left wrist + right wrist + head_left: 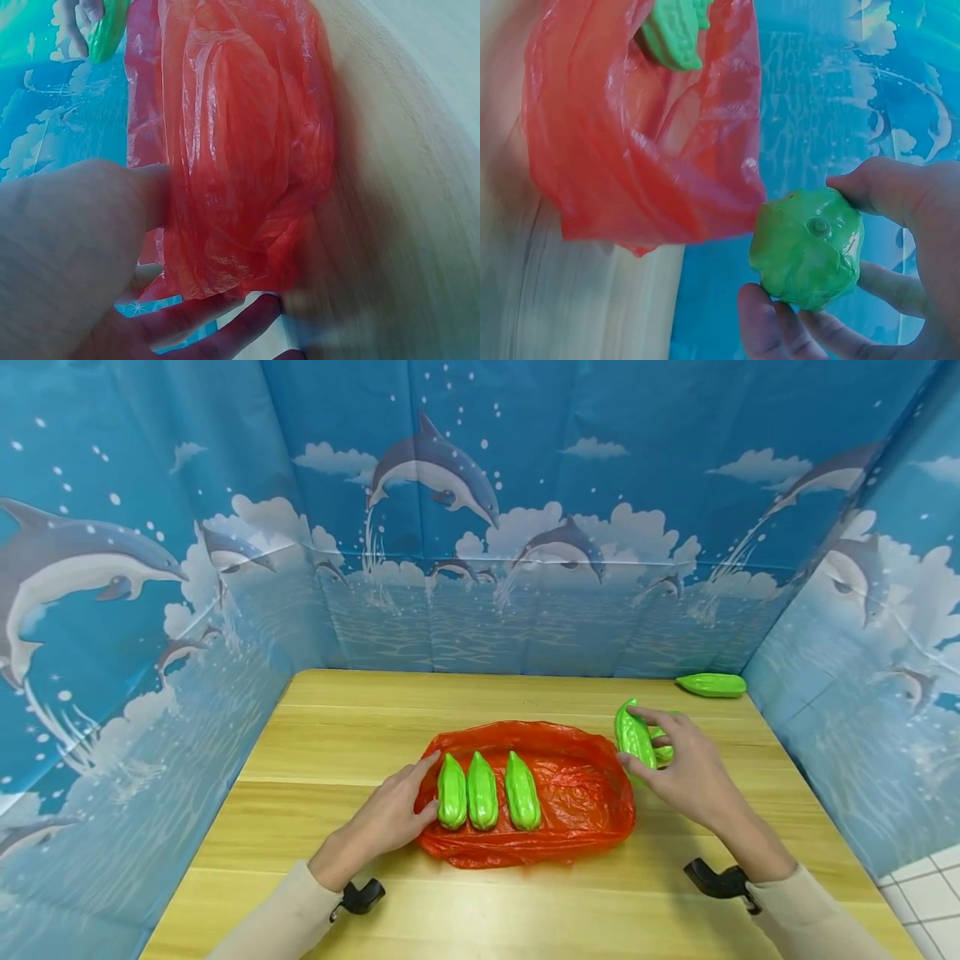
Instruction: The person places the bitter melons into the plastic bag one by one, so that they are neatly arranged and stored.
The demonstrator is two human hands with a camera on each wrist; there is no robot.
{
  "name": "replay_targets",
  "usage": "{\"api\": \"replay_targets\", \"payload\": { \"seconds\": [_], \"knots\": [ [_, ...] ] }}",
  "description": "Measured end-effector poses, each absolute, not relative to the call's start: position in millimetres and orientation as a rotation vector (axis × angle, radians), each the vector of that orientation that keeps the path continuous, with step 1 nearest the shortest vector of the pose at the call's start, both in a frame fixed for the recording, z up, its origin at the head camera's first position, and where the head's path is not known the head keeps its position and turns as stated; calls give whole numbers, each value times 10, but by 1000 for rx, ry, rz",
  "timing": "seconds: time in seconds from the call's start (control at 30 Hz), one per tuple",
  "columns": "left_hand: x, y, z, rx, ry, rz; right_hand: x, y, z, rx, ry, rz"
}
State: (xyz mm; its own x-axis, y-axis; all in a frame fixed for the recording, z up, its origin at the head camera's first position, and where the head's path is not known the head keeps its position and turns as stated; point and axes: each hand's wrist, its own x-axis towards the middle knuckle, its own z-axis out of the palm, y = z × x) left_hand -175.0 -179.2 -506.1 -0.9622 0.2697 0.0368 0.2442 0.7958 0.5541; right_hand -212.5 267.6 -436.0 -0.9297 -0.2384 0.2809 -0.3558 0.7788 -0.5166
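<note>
In the head view a red plastic bag (pixel 592 839) lies spread open on the wooden table. Inside it, toward its left half, three bright green ridged melons (pixel 482 791) with pointed tips sit side by side. My left hand (pixel 390 806) holds the bag's left end; in the left wrist view the thumb (pixel 154 191) reaches behind the red film while other fingers lie outside it. My right hand (pixel 686 768) grips another green melon (pixel 633 735) just beyond the bag's right rim. Its blunt end faces the camera in the right wrist view.
Partly hidden behind the right hand is one more green melon (pixel 663 748). A further green melon (pixel 712 685) lies at the table's far right corner. Blue dolphin-print curtains (pixel 517 618) enclose the table (pixel 360 710) at the back and both sides.
</note>
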Motion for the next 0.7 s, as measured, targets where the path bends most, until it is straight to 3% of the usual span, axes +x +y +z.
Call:
{"api": "replay_targets", "payload": {
  "seconds": [0.7],
  "knots": [
    [-1747,-1776,-5056,427,2938,900,-2025,2408,-4323,560,-2791,901]
  ]
}}
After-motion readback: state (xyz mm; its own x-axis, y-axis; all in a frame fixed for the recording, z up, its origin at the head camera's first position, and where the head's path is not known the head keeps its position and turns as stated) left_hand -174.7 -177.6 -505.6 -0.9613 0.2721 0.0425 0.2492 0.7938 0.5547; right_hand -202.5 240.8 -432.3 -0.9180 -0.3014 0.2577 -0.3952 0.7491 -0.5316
